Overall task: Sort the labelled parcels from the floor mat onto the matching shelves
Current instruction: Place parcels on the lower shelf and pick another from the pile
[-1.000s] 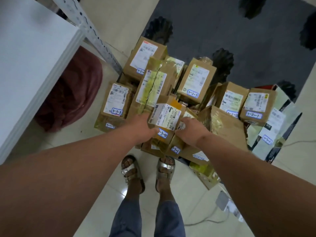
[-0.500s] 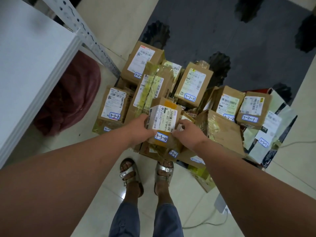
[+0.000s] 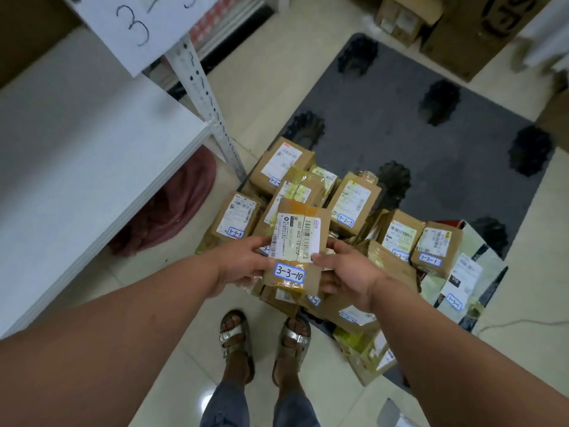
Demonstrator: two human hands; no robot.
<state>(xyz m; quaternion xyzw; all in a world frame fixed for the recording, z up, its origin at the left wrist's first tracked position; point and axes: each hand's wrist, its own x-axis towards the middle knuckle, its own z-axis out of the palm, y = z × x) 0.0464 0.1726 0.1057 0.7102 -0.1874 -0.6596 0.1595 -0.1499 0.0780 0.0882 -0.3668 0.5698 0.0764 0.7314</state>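
Observation:
A small brown parcel labelled 3-3-10 (image 3: 297, 241) is held up above the pile. My left hand (image 3: 243, 266) grips its left edge and my right hand (image 3: 345, 272) grips its right edge. Below it several brown parcels lie heaped at the near corner of the grey floor mat (image 3: 431, 143), among them one marked 3-3-8 (image 3: 235, 217), one marked 3-2-3 (image 3: 352, 204) and one marked 3-2-1 (image 3: 435, 245). A white shelf board (image 3: 77, 167) stands at the left, with a paper sign (image 3: 144, 23) reading 3 hanging above it.
The shelf's perforated metal post (image 3: 209, 109) stands between shelf and pile. A reddish cloth bundle (image 3: 181, 204) lies under the shelf. Cardboard boxes (image 3: 462, 29) stand at the far right. My sandalled feet (image 3: 264, 343) are on the tiled floor next to the pile; a cable (image 3: 523, 322) runs at the right.
Both hands have lifted the 3-3-10 parcel off the pile and higher. My head has tipped up, bringing the shelf sign and far boxes into view.

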